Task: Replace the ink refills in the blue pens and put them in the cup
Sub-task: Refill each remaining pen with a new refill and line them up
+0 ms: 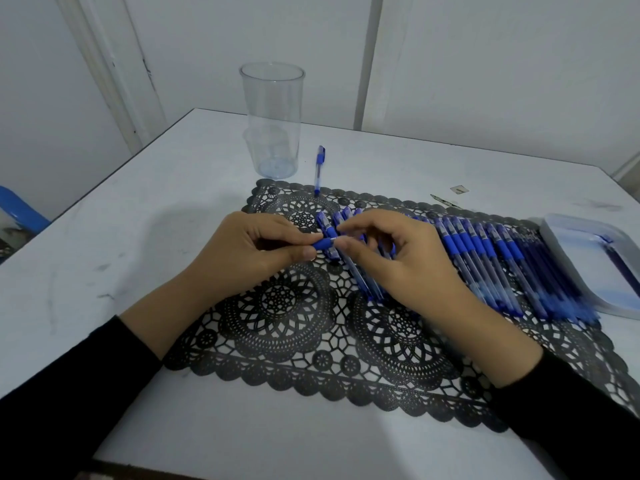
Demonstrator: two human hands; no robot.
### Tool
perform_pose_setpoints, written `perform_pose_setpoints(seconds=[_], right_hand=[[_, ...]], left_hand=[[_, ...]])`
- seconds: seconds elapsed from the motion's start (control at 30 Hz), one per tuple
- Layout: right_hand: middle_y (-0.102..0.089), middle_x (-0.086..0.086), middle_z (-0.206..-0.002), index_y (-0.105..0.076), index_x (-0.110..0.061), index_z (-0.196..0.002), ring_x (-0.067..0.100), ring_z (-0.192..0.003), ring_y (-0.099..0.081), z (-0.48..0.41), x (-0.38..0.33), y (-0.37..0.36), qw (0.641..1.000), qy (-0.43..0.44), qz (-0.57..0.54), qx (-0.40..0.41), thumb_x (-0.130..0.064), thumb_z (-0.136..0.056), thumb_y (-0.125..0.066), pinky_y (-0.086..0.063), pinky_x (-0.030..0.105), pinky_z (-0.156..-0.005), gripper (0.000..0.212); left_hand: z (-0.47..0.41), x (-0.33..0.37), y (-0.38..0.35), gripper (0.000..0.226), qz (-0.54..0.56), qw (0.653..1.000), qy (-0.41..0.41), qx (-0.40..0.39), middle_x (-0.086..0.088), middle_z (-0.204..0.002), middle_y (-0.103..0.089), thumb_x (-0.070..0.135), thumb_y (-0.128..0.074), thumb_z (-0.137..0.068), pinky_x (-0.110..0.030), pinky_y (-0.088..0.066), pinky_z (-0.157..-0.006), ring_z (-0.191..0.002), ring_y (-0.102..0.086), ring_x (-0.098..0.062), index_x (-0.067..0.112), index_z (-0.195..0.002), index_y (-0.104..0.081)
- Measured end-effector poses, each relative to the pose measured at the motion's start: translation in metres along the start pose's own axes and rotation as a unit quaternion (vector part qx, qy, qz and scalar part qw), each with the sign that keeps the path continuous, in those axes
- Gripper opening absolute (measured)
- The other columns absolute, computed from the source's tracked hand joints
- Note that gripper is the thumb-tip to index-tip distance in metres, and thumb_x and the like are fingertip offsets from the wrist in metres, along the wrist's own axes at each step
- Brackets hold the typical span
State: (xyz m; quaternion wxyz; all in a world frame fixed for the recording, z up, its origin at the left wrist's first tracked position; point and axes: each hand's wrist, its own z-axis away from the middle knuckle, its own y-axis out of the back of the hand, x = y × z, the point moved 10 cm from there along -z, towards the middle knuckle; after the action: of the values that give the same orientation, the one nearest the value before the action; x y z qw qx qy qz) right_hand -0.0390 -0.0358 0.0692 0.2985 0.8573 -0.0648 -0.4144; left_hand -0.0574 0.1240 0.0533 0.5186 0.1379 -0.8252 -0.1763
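The task looked barely begun. The tall clear plastic cup point(273, 123) stood on the white counter point(138, 220) just beyond the far left corner of the black lace placemat point(294, 306), and nothing lay inside it. Above the mat's middle, the left hand point(242, 251) had its grip clamped on the blue-sleeved plastic pen point(323, 243), thumb and fingers pinching the rubber part. The right hand point(391, 258) had its grip pinched together on the thin pale end poking from that sleeve; whether this was the tip piece or the refill itself could not be told. By my reading this was the opening or closing of one pen, not yet a finished one. A long row of blue pens point(485, 251) lay side by side across the mat's right half, partly blurred, apparently all waiting. One single capped blue pen point(319, 168) lay apart, its tip just over the mat's far edge, beside the cup; it may have been done but not dropped in. A white rectangular tray point(561, 223) at the mat's right end held dark thin refills point(620, 261). Nearly every pen seemed left to do.
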Motion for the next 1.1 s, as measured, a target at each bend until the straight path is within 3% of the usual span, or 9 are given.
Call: perform_pose_setpoints(seconds=[0.2, 0.33, 0.4, 0.47, 0.57, 0.63, 0.7, 0.8, 1.1], right_hand=[[-0.055, -0.026, -0.069, -0.073, -0.017, -0.094, 0.003, -0.064, -0.051, -0.002, -0.005, -0.001, 1.0, 0.015, 0.01, 0.006, -0.018, -0.088, -0.071, -0.036, 0.01, -0.061, 0.007], [-0.055, -0.016, -0.062, -0.075, -0.019, -0.094, 0.004, -0.055, -0.042, -0.005, 0.003, -0.004, 0.998, -0.039, -0.055, 0.01, -0.021, -0.088, -0.071, -0.034, 0.021, -0.051, 0.007], [-0.056, -0.019, -0.062, -0.074, -0.021, -0.102, 0.003, -0.053, -0.041, -0.007, 0.011, -0.008, 0.995, -0.073, -0.072, 0.001, -0.023, -0.088, -0.071, -0.035, 0.019, -0.05, 0.015], [-0.057, -0.026, -0.067, -0.071, -0.022, -0.114, 0.0, -0.056, -0.045, -0.008, 0.014, -0.012, 0.996, -0.084, -0.03, -0.022, -0.023, -0.088, -0.072, -0.036, 0.01, -0.055, 0.027], [-0.065, -0.017, -0.103, -0.066, -0.021, -0.122, -0.003, -0.088, -0.053, -0.008, 0.003, -0.021, 0.986, -0.025, 0.144, -0.084, -0.024, -0.089, -0.07, -0.033, 0.004, -0.078, 0.034], [-0.067, -0.003, -0.117, -0.066, -0.016, -0.123, 0.014, -0.109, -0.054, -0.007, -0.002, -0.032, 0.97, 0.019, 0.211, -0.118, -0.021, -0.089, -0.071, -0.03, 0.014, -0.092, 0.035], [-0.068, 0.005, -0.115, -0.067, -0.01, -0.12, 0.026, -0.107, -0.056, -0.006, -0.004, -0.043, 0.958, 0.044, 0.248, -0.139, -0.015, -0.086, -0.072, -0.037, 0.028, -0.095, 0.035], [-0.068, 0.005, -0.115, -0.067, -0.01, -0.121, 0.027, -0.1, -0.054, -0.007, -0.003, -0.049, 0.945, 0.038, 0.283, -0.16, -0.015, -0.088, -0.07, -0.044, 0.041, -0.09, 0.033], [-0.064, -0.003, -0.123, -0.065, -0.019, -0.125, 0.015, -0.116, -0.048, -0.016, 0.006, -0.04, 0.958, -0.043, 0.243, -0.148, -0.023, -0.093, -0.065, -0.025, 0.015, -0.092, 0.033]], left_hand=[[0.001, 0.0, 0.003, 0.025, -0.007, 1.0, -0.005, 0.005, 0.012, -0.083, -0.074, 0.026, -0.075, -0.075, -0.013, -0.048, -0.066, -0.07, -0.066, -0.005, 0.026, -0.1, -0.076], [0.0, -0.003, 0.007, 0.024, -0.005, 1.0, 0.003, 0.018, 0.006, -0.084, -0.074, 0.027, -0.075, -0.075, -0.017, -0.05, -0.066, -0.07, -0.066, -0.011, 0.026, -0.099, -0.076], [-0.001, -0.006, 0.01, 0.027, -0.016, 0.999, 0.012, 0.024, 0.007, -0.084, -0.075, 0.027, -0.076, -0.075, -0.017, -0.05, -0.067, -0.071, -0.067, -0.011, 0.023, -0.101, -0.077], [-0.002, -0.011, 0.018, 0.026, -0.025, 0.999, 0.023, 0.039, 0.009, -0.086, -0.075, 0.024, -0.077, -0.075, -0.017, -0.051, -0.07, -0.074, -0.068, -0.01, 0.022, -0.101, -0.077], [-0.002, -0.014, 0.026, 0.022, -0.028, 0.998, 0.033, 0.053, 0.012, -0.085, -0.076, 0.022, -0.077, -0.075, -0.014, -0.051, -0.072, -0.077, -0.07, -0.008, 0.024, -0.098, -0.077], [-0.001, -0.015, 0.029, 0.022, -0.023, 0.997, 0.036, 0.057, 0.013, -0.084, -0.076, 0.026, -0.076, -0.074, -0.012, -0.049, -0.072, -0.077, -0.069, -0.004, 0.026, -0.096, -0.077], [-0.001, -0.016, 0.028, 0.024, -0.027, 0.997, 0.038, 0.055, 0.012, -0.085, -0.076, 0.027, -0.076, -0.074, -0.011, -0.048, -0.072, -0.077, -0.069, -0.003, 0.024, -0.098, -0.077], [0.0, -0.019, 0.029, 0.022, -0.031, 0.997, 0.046, 0.055, 0.012, -0.083, -0.076, 0.02, -0.078, -0.077, -0.012, -0.049, -0.073, -0.077, -0.069, -0.003, 0.023, -0.099, -0.077], [0.001, -0.019, 0.03, 0.024, -0.02, 0.997, 0.051, 0.053, 0.011, -0.084, -0.076, 0.028, -0.075, -0.075, -0.015, -0.051, -0.074, -0.079, -0.07, -0.007, 0.024, -0.099, -0.077]])
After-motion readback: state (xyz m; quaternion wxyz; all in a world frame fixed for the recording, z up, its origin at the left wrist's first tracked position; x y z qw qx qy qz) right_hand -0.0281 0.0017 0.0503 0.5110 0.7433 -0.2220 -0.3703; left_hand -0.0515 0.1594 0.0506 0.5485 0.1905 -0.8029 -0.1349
